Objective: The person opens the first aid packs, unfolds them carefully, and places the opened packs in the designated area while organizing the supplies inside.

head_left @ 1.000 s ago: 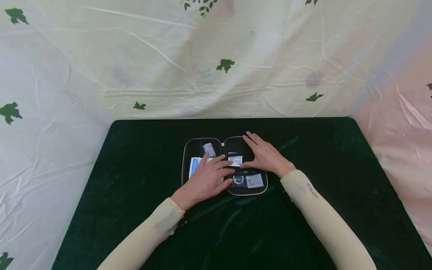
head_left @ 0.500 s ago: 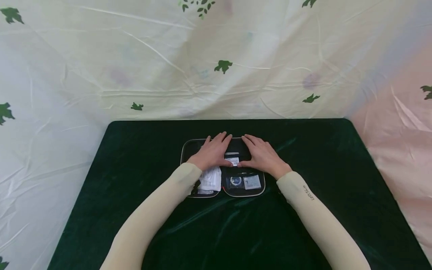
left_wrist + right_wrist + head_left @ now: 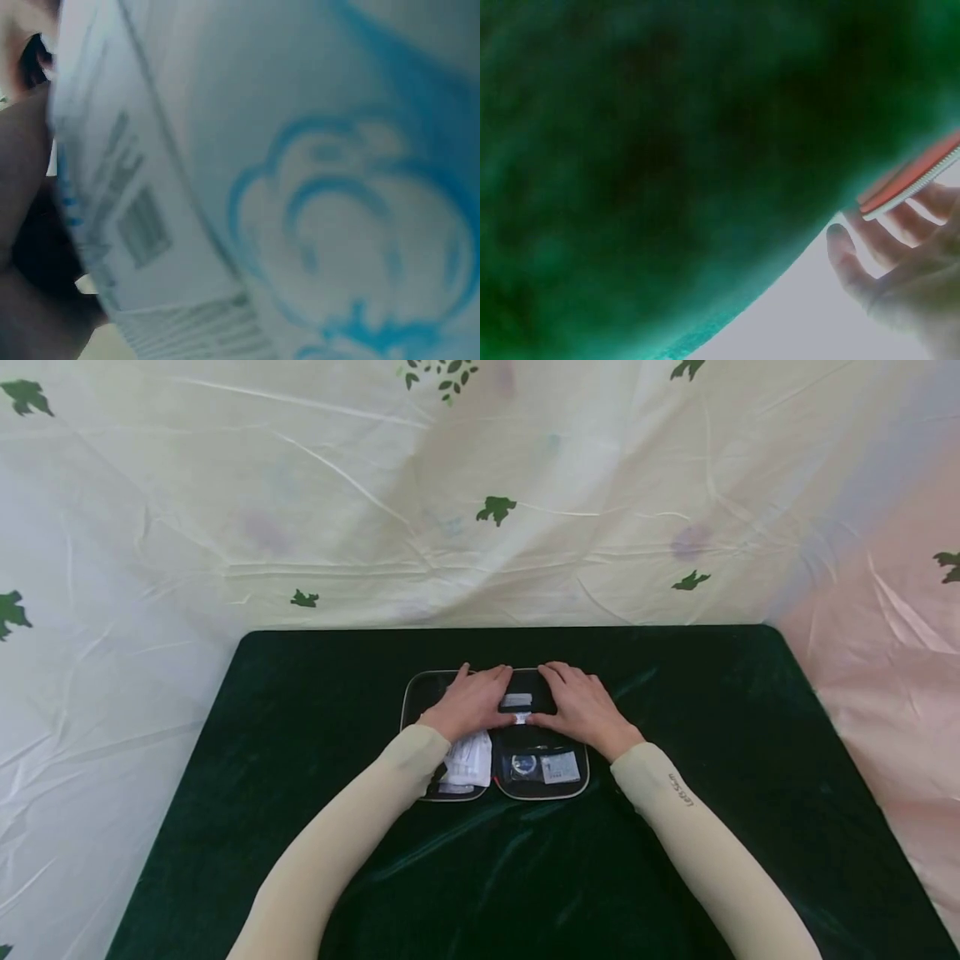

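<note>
A black-lined zippered case [image 3: 540, 739] lies unfolded on the table, its orange-red outside [image 3: 911, 176] showing in the right wrist view. My left hand [image 3: 471, 702] grips its far rim near the hinge, thumb stretched toward a small white label [image 3: 522, 718] in the right half. From the other side my right hand [image 3: 588, 710] holds the same far rim, its thumb beside that label. Below the left wrist lies a white packet [image 3: 468, 760] in the left half. A packet with a blue cotton-boll drawing [image 3: 352, 232] fills the left wrist view.
In the right half's near pocket sit a round clear-bagged item [image 3: 524, 766] and a pale labelled packet [image 3: 560, 767]. Dark green velvet cloth [image 3: 337, 693] covers the table. A pale curtain [image 3: 585, 568] with green leaf prints hangs behind it.
My left hand has moved from the middle of the case up to its far rim, beside the right hand. Both thumbs have drawn closer together over the small label.
</note>
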`<state>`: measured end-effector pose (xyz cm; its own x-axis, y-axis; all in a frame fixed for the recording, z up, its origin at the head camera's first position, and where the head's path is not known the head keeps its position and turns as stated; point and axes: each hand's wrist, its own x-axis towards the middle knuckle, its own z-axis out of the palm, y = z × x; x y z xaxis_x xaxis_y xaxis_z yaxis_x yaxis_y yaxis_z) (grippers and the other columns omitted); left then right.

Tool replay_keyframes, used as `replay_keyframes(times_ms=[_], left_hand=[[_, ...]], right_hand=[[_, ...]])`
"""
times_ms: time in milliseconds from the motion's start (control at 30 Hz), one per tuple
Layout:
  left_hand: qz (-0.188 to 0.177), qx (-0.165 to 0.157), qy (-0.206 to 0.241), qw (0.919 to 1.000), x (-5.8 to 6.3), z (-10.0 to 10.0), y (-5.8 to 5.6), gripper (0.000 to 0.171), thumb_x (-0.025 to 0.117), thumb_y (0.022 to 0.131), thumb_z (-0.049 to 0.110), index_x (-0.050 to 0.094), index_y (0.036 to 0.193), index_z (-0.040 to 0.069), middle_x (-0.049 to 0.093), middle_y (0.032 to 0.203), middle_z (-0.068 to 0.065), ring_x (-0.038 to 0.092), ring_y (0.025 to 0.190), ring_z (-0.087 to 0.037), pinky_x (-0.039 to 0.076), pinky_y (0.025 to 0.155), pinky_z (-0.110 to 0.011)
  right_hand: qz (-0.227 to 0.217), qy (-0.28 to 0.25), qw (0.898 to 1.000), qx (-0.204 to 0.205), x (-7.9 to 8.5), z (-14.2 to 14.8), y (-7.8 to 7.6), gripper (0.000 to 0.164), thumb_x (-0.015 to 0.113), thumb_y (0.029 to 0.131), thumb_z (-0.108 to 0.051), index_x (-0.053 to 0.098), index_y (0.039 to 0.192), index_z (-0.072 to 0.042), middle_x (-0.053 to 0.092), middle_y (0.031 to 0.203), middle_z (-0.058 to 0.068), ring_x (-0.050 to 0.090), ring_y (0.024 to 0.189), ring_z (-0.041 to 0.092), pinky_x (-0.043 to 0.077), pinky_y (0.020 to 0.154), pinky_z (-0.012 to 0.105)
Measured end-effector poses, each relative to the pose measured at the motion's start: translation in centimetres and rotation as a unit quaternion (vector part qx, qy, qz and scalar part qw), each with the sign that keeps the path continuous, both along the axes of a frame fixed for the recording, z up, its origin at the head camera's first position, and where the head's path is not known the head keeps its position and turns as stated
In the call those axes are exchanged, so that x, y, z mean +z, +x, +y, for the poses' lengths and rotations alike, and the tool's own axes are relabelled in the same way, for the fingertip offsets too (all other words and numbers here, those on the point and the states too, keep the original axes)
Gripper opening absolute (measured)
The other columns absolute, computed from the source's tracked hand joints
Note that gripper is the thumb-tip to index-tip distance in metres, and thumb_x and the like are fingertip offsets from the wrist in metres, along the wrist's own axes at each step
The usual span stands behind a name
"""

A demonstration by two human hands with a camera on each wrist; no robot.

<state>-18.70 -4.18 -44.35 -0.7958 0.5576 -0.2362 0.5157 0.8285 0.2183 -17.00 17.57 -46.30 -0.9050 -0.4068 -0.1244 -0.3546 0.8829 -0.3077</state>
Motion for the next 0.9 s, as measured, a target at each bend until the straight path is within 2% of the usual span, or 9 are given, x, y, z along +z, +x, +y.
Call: replay_keyframes(times_ms=[133,333,533,667,800,900], left_hand=[[0.003,0.003,0.004,1.0000,0.0,0.1,0.0,0.078,0.072,0.097,0.046,0.043,0.156,0.004,0.049,0.157,-0.012,0.050,0.142,-0.026,0.026,0.121,-0.060],[0.002,0.002,-0.002,1.0000,0.1,0.1,0.0,0.089,0.077,0.091,0.053,0.042,0.157,0.005,0.048,0.158,-0.012,0.046,0.144,-0.027,0.025,0.121,-0.062],[0.021,-0.002,-0.009,0.9997,0.1,0.3,0.0,0.076,0.073,0.096,0.045,0.046,0.154,0.005,0.052,0.155,-0.012,0.050,0.142,-0.026,0.026,0.121,-0.061],[0.040,-0.008,-0.027,0.9988,0.1,0.5,-0.1,0.073,0.072,0.097,0.045,0.048,0.153,0.004,0.053,0.153,-0.012,0.050,0.141,-0.026,0.026,0.121,-0.062],[0.045,-0.009,-0.044,0.9980,0.0,0.6,0.1,0.077,0.070,0.097,0.049,0.046,0.155,0.006,0.049,0.157,-0.011,0.044,0.146,-0.028,0.024,0.121,-0.063],[0.031,-0.006,-0.039,0.9987,-0.1,0.2,0.4,0.083,0.065,0.097,0.057,0.039,0.159,0.009,0.040,0.163,-0.010,0.033,0.152,-0.030,0.020,0.121,-0.065]], right_hand=[[-0.004,0.004,1.000,-0.009,0.0,-0.1,0.0,0.084,0.074,0.093,-0.054,0.043,0.154,-0.005,0.043,0.155,0.019,0.045,0.139,0.038,0.039,0.110,0.060],[0.004,0.007,1.000,-0.015,0.1,-0.2,0.1,0.082,0.072,0.094,-0.055,0.045,0.153,-0.006,0.045,0.154,0.019,0.047,0.137,0.038,0.042,0.107,0.059],[0.027,0.020,0.999,-0.014,-0.2,-0.2,0.1,0.079,0.069,0.094,-0.057,0.047,0.151,-0.006,0.048,0.152,0.018,0.050,0.134,0.037,0.045,0.101,0.059],[0.012,0.019,1.000,-0.013,0.0,-0.1,0.1,0.082,0.067,0.095,-0.060,0.045,0.153,-0.007,0.045,0.155,0.018,0.046,0.138,0.038,0.043,0.104,0.060],[-0.014,0.009,1.000,-0.011,0.5,0.2,0.3,0.085,0.064,0.096,-0.062,0.040,0.158,-0.008,0.038,0.162,0.018,0.038,0.146,0.038,0.036,0.111,0.063],[-0.019,0.001,1.000,-0.007,0.9,0.5,0.6,0.087,0.062,0.097,-0.063,0.037,0.160,-0.008,0.032,0.166,0.018,0.033,0.150,0.039,0.032,0.114,0.066]])
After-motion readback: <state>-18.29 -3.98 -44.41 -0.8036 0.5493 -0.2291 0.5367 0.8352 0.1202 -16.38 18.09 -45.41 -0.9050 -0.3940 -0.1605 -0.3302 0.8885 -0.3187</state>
